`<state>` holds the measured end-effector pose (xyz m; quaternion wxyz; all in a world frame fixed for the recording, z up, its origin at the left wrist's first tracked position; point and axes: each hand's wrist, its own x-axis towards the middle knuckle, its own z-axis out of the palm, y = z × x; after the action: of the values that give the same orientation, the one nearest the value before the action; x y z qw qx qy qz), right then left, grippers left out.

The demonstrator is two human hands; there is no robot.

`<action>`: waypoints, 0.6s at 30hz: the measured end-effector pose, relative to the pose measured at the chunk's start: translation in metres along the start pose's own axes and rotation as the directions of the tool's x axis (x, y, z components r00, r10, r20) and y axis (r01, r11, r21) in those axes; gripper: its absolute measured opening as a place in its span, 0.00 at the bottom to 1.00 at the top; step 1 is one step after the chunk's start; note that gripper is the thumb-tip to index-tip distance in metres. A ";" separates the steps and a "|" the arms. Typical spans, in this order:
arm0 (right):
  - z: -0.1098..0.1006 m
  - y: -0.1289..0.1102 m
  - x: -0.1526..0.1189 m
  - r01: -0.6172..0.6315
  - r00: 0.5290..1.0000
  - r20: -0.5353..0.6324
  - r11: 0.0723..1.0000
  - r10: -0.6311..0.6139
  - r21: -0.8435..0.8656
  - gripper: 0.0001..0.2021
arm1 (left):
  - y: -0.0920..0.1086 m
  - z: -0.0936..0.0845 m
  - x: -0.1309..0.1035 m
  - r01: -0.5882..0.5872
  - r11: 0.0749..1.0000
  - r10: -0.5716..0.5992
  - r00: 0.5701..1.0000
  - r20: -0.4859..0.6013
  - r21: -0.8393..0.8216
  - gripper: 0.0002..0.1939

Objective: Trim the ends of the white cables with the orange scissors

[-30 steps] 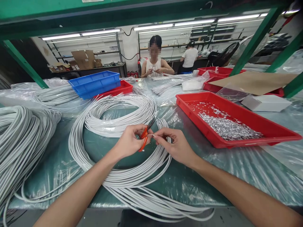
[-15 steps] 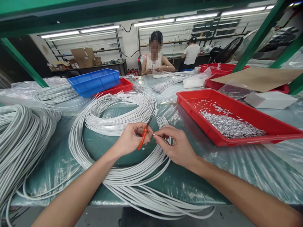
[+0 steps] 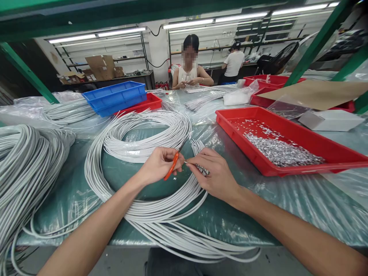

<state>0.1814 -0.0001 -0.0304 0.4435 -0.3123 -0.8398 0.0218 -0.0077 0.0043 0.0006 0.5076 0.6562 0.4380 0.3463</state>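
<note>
My left hand [image 3: 162, 165] is closed around orange-handled scissors [image 3: 172, 165], whose dark blades point up and away. Its thumb and fingertips meet those of my right hand [image 3: 214, 172], which is closed in a pinch on a tiny pale piece [image 3: 185, 162] that looks like a cable end. Just how the two hands share it is hidden by the fingers. Beneath both hands lies a large loop of white cables [image 3: 96, 172], its cut ends [image 3: 197, 145] bunched right behind my right hand. A second coil of white cables [image 3: 138, 147] rests inside its far side.
On the right, a red tray [image 3: 238, 140] holds many small metal pieces [image 3: 276, 149]. A thick cable bundle [image 3: 25, 165] is heaped at the left. Behind it stand blue trays [image 3: 115, 97]. A co-worker [image 3: 189, 73] sits across the plastic-covered table [image 3: 238, 226]; green posts [image 3: 313, 46] frame the bench.
The orange handle has tilted slightly and shifted a little left in my left hand. My right fingers have moved slightly around the tiny piece. The whole view has shifted slightly.
</note>
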 end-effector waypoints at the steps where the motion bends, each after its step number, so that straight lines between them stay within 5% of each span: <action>1: 0.001 0.002 0.000 0.002 1.000 0.025 1.000 -0.002 0.006 0.09 | -0.001 -0.002 0.000 -0.023 0.999 0.023 1.000 0.011 0.037 0.02; 4: 0.001 0.004 -0.001 0.056 0.995 0.087 0.998 -0.056 0.001 0.09 | -0.001 -0.005 -0.002 -0.053 0.994 0.048 0.997 0.053 0.096 0.04; 11: -0.003 0.001 -0.002 0.249 0.965 0.109 0.961 -0.237 -0.119 0.13 | 0.000 -0.008 -0.001 0.153 0.988 -0.151 0.980 0.133 -0.011 0.08; 14: -0.003 0.001 0.000 0.154 0.987 0.053 0.988 -0.154 -0.011 0.10 | -0.002 -0.008 0.001 0.183 0.979 -0.167 0.974 0.152 -0.092 0.11; 18: -0.003 0.005 0.003 -0.176 0.984 0.067 0.945 0.164 0.276 0.09 | -0.001 -0.007 0.003 0.016 0.990 -0.017 1.000 -0.003 -0.137 0.10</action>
<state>0.1850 0.0045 -0.0281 0.4615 -0.3169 -0.8076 0.1854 -0.0127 0.0096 0.0013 0.5534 0.6156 0.4195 0.3725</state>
